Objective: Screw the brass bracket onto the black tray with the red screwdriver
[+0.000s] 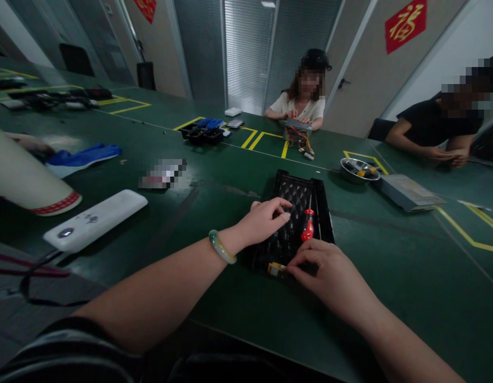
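The dark green counter (390,298) with yellow tape lines fills most of the view. I give the directions as on a clock, with the black plastic tool tray (298,176) in the middle and twelve o'clock pointing away from the person.

The tray lies just in front of the person, and its long side runs from six to twelve. At nine o'clock, well apart, lies a white oblong power bank (97,219). It has a small dark mark on it, but the mark is too small to read. At ten o'clock lie blue rubber gloves (87,156). At two o'clock stands a round metal bowl (358,171), and just beside it a flat grey box (410,191). Far at one o'clock, a red diamond paper sign (405,24) on the wall carries the gold character 福.

The hands are apart, both at the tray. The left hand (264,219) lies open on the moulded slots at the tray's left side, with fingers spread, and it holds nothing. Its wrist wears a pale green stone bangle (221,247). The right hand (330,271) is at the near right corner. Thumb and forefinger are pinched on a small yellow and black piece (274,269) at the near edge, at six o'clock. A red-handled screwdriver (308,226) lies inside the tray between the two hands, and its shaft points to twelve.
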Tool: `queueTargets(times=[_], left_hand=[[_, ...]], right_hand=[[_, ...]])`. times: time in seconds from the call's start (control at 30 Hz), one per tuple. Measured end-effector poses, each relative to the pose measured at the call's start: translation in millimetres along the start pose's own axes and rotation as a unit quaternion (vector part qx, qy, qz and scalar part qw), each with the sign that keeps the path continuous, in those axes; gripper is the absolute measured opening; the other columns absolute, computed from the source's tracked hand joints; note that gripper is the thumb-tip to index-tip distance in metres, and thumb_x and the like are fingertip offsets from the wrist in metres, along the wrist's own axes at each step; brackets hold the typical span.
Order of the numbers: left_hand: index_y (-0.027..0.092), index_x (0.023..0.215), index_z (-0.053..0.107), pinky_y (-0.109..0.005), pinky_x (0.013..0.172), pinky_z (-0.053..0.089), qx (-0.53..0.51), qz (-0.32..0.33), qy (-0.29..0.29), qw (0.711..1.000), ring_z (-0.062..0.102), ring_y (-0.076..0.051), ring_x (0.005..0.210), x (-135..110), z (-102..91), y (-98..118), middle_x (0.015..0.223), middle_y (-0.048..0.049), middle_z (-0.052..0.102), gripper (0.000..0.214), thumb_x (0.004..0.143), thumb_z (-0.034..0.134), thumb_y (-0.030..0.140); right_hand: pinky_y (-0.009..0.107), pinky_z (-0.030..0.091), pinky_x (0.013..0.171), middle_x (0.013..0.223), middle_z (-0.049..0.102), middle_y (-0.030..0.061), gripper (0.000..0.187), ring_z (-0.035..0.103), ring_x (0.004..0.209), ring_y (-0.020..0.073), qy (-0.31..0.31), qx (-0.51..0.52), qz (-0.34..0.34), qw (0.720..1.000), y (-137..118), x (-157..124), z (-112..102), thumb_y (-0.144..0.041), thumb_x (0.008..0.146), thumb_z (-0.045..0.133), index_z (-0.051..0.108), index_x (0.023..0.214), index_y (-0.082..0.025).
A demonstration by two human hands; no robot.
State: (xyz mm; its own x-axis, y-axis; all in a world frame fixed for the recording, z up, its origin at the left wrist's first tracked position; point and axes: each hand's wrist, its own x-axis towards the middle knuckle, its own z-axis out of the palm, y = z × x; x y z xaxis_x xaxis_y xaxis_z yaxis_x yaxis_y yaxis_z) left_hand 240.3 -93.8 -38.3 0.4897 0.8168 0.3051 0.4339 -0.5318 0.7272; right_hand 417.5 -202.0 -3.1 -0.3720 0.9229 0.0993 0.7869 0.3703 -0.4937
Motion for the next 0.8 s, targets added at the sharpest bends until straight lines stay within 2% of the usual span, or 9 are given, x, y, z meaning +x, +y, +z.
queueTargets(times=[0.27, 0.63, 0.7, 0.8], left_hand=[[0.026, 0.120, 0.057, -0.041, 0.099, 0.033, 0.016, -0.009, 0.005, 1.000, 0.062, -0.019, 0.097, 0, 3.6, 0, 0.099, 0.0020, 0.068, 0.029, 0.092, 0.054, 0.029], [0.026, 0.120, 0.056, -0.040, 0.099, 0.031, 0.031, -0.007, 0.006, 0.999, 0.062, -0.018, 0.096, 1, 4.7, 0, 0.097, 0.0030, 0.069, 0.028, 0.093, 0.051, 0.029], [0.026, 0.121, 0.056, -0.040, 0.098, 0.030, 0.033, -0.006, 0.006, 0.999, 0.062, -0.018, 0.096, 1, 5.0, 0, 0.098, 0.0032, 0.068, 0.028, 0.093, 0.051, 0.029], [0.026, 0.121, 0.056, -0.041, 0.098, 0.031, 0.038, -0.012, 0.002, 0.999, 0.062, -0.019, 0.098, 2, 5.3, 0, 0.098, 0.0025, 0.069, 0.029, 0.094, 0.050, 0.031]], right_hand=[[0.035, 0.047, 0.078, 0.081, 0.066, -0.0020, 0.011, 0.061, 0.077, 0.0160, 0.008, -0.010, 0.015, 1.000, -5, 1, 4, -0.014, 0.080, 0.073, 0.072, 0.074, -0.023], [0.033, 0.047, 0.080, 0.083, 0.067, -0.0024, 0.006, 0.061, 0.080, 0.0160, -0.013, 0.002, 0.021, 1.000, 2, 0, 3, -0.021, 0.081, 0.075, 0.075, 0.078, -0.026], [0.032, 0.046, 0.082, 0.085, 0.068, -0.0031, 0.005, 0.062, 0.081, 0.0148, -0.012, 0.016, 0.011, 1.000, 5, 1, -1, -0.023, 0.084, 0.073, 0.075, 0.082, -0.027], [0.029, 0.046, 0.082, 0.090, 0.068, -0.0036, 0.009, 0.062, 0.085, 0.0126, 0.020, 0.027, -0.003, 0.999, 14, 1, -19, -0.022, 0.089, 0.067, 0.074, 0.091, -0.027]])
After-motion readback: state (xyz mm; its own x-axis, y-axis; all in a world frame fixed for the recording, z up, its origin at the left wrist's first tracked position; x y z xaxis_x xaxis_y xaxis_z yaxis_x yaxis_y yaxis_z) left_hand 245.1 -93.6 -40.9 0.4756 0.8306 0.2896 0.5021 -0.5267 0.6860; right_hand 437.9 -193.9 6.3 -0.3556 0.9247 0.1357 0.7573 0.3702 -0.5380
